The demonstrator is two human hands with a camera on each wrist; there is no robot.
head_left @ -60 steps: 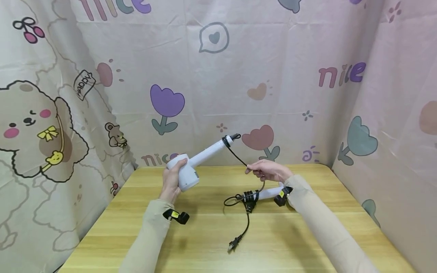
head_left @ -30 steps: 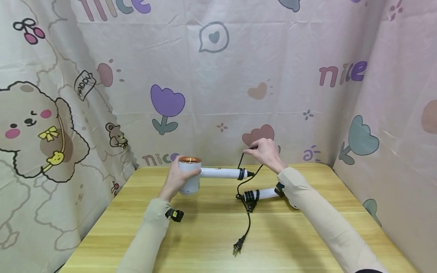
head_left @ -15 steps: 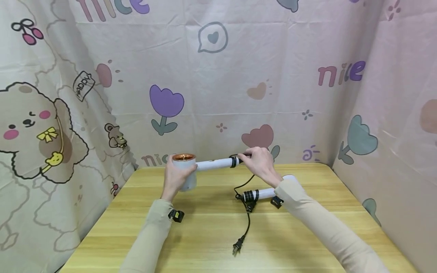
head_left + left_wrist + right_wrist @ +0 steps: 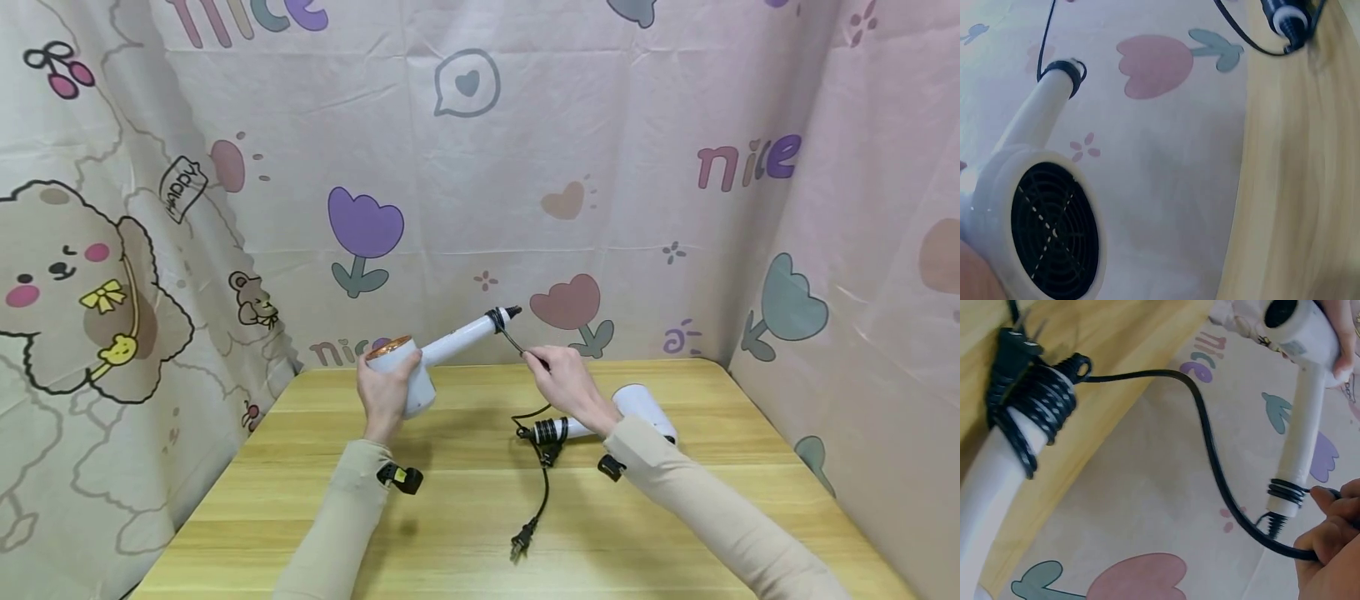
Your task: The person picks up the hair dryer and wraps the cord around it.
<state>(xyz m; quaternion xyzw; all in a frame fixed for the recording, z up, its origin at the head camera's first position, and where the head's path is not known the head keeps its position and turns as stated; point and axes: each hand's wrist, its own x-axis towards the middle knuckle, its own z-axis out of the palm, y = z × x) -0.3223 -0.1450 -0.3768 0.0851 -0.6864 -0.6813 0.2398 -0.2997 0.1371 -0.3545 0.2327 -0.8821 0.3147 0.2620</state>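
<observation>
My left hand [image 4: 386, 396] grips a white hair dryer [image 4: 457, 340] round its head, holding it above the table with the handle slanting up to the right. A copper-coloured ring shows at the head's upper opening, and a black grille [image 4: 1054, 231] faces the left wrist camera. Black cord [image 4: 496, 320] is coiled round the handle's end. My right hand [image 4: 566, 379] pinches the cord just below that end; more cord [image 4: 1210, 450] trails from the hand towards a second white hair dryer [image 4: 637, 402]. That dryer lies on the table behind my right forearm, its handle wound with black cord.
A loose plug [image 4: 522, 540] lies on the wooden table [image 4: 450, 517] in front of the second dryer, its cord running back to that handle's end. Another plug [image 4: 1013, 347] sits against the wound handle. Patterned cloth [image 4: 465, 208] hangs behind and at both sides.
My right hand rose over the handle's end with the cord, came down against the tip, and is now below it. The held dryer dipped level, then tilted up again. The loose plug shifted slightly.
</observation>
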